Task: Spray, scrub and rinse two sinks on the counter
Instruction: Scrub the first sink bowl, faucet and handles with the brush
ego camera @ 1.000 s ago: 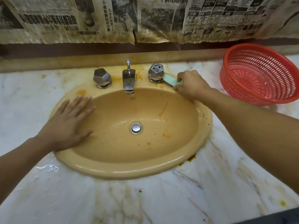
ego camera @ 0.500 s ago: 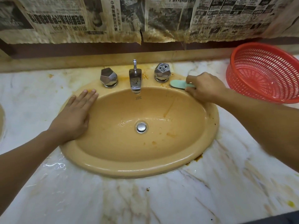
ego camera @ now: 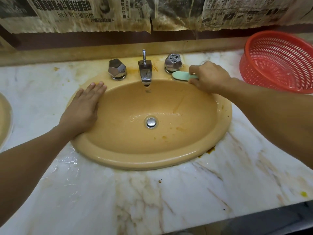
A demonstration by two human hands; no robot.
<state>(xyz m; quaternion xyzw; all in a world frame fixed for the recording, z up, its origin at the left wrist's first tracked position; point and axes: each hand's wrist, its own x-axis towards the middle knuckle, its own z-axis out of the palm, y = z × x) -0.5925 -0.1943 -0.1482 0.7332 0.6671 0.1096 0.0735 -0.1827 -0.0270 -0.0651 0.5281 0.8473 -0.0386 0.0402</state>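
Slippage is the main worry. The right hand [ego camera: 209,77] pinches the handle of a pale green brush [ego camera: 182,75], its grip closed on the thin end between fingers and thumb. The brush head lies on or just over the back ledge of the yellow sink [ego camera: 152,161], just beside the right tap handle [ego camera: 173,62]. That grip looks light and sits far back on the handle. A hard stroke at the crusted orange stains near the spout [ego camera: 144,70] could twist the brush loose into the bowl, or knock the knuckles against the tap handle.

The left hand [ego camera: 83,109] lies flat on the left rim of the sink as a brace, fingers straight and holding nothing. The counter [ego camera: 186,200] beside it looks wet (water shines near the left wrist), so a hand leaning there could slide once weight goes onto it.

Stains show in the bowl around the drain [ego camera: 151,122] and at the seam where the rim meets the counter on the right; scrubbing the ledge alone would miss them. A second sink [ego camera: 4,119] shows only as an edge at far left and could be overlooked. The red basket [ego camera: 277,61] stands near the right forearm, close enough that a wide elbow swing might shove it.
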